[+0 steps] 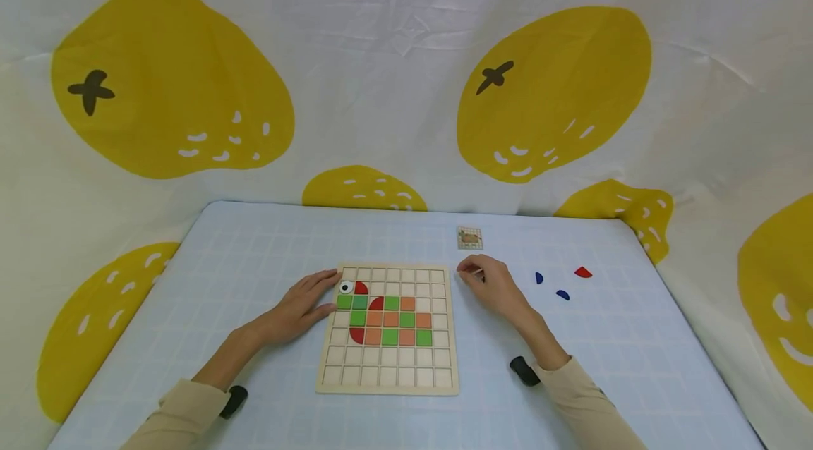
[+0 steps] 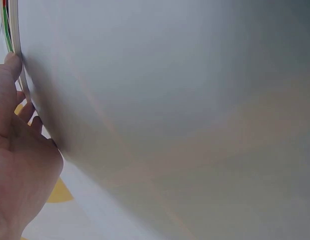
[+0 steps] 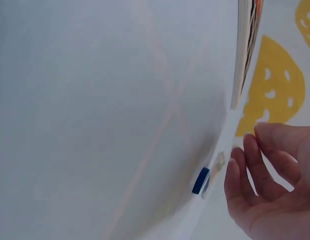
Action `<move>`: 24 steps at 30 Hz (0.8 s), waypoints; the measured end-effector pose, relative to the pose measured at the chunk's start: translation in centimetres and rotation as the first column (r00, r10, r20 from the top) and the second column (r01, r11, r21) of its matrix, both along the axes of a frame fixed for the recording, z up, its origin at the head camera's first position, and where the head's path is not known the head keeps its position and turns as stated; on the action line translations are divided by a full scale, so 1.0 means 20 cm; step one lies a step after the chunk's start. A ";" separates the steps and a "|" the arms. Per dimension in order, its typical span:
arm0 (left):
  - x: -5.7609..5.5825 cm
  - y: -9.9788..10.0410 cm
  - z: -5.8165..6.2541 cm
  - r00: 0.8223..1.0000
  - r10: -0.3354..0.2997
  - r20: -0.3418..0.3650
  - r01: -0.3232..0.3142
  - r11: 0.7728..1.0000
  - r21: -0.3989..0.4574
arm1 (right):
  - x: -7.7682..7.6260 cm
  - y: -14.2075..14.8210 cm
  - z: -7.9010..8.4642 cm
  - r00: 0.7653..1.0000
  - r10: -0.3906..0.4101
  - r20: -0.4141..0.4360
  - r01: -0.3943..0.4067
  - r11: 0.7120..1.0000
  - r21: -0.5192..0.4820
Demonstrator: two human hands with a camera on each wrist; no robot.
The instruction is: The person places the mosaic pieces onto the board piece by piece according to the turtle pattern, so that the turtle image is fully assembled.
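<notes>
A wooden grid board (image 1: 343,365) lies flat on the table, with a figure of green, orange and red pieces and a round eye piece (image 1: 346,287) set in it. My left hand (image 1: 295,309) rests at the board's left edge, fingers extended, fingertips and thumb at the rim. To the right of the board, low over the table, is my right hand (image 1: 492,286). Its thumb and fingers are loosely bent, tips close together, and no piece shows between them. Near those fingers a small blue piece (image 3: 201,181) appears on the table in the right wrist view.
Right of the right hand lie two blue half-round pieces (image 1: 538,278) and a red quarter-round piece (image 1: 583,272). A small picture card (image 1: 470,238) is behind the board's top right corner. Lemon-patterned white cloth (image 1: 406,83) hangs along the table's back edge.
</notes>
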State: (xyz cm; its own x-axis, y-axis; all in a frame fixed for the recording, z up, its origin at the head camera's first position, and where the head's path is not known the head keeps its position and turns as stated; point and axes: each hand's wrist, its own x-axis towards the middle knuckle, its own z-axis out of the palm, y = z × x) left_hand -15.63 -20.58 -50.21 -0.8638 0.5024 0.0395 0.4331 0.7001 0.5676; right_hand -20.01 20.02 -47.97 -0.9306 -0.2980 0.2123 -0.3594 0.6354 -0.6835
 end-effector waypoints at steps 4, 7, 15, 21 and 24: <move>0.00 0.00 -0.01 1.000 0.002 -0.005 -0.002 1.000 -0.005 | 0.01 0.07 0.01 0.999 -0.042 0.001 0.041 0.999 0.008; 0.00 0.00 -0.01 1.000 0.001 -0.008 -0.001 1.000 -0.003 | 0.01 0.11 0.01 0.996 -0.088 0.022 0.087 0.996 0.025; 0.00 0.01 0.00 1.000 0.002 -0.009 -0.002 1.000 -0.003 | 0.02 0.26 0.02 0.982 -0.173 0.075 0.170 0.985 0.042; 0.01 0.01 0.00 1.000 0.003 -0.007 -0.003 1.000 0.000 | 0.04 0.37 0.03 0.973 -0.225 0.057 0.223 0.974 0.041; 0.01 0.01 0.00 1.000 0.004 -0.014 -0.004 1.000 -0.005 | 0.04 0.42 0.03 0.967 -0.251 0.044 0.249 0.967 0.044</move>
